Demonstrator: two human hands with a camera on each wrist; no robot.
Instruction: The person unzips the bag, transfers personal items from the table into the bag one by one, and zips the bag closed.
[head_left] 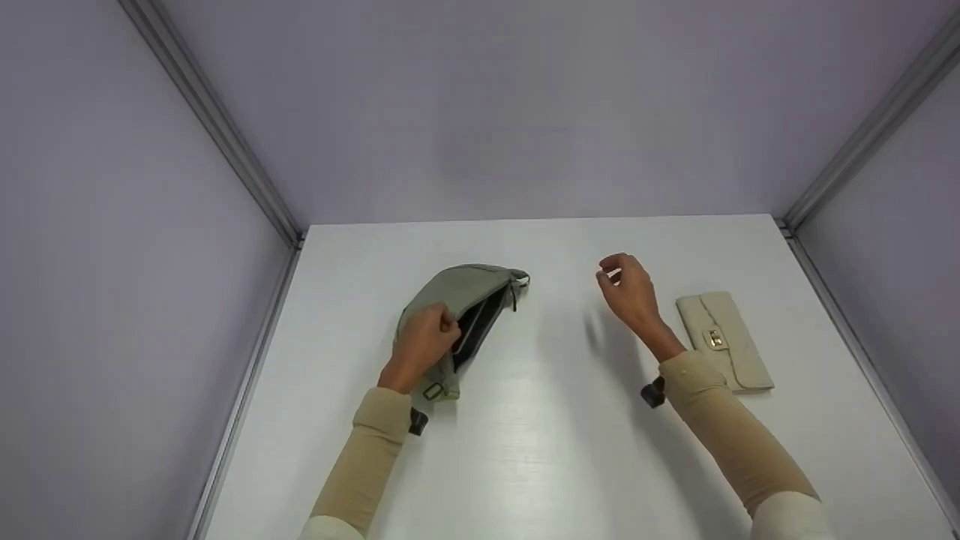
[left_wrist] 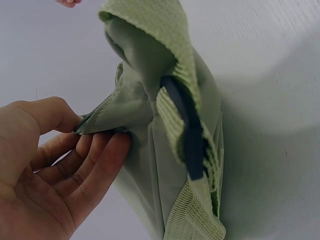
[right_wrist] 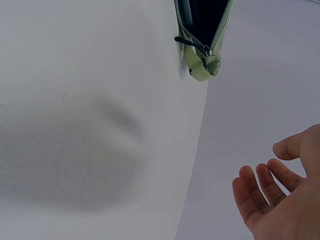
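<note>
A sage-green waist bag (head_left: 459, 300) lies on the white table (head_left: 540, 450), its zipper open and a dark flat object showing in the opening. My left hand (head_left: 424, 341) pinches the fabric edge of the bag (left_wrist: 150, 125) beside the opening. The bag's webbing strap and a dark blue buckle piece (left_wrist: 187, 132) show in the left wrist view. My right hand (head_left: 630, 289) hovers above the table to the right of the bag, fingers loosely curled and holding nothing. The bag's zipper end (right_wrist: 202, 50) appears at the top of the right wrist view, with the right hand (right_wrist: 280, 200) relaxed below.
A cream clasp wallet (head_left: 724, 341) lies on the table to the right of my right forearm. Lilac walls with metal corner posts (head_left: 217, 127) enclose the table on three sides.
</note>
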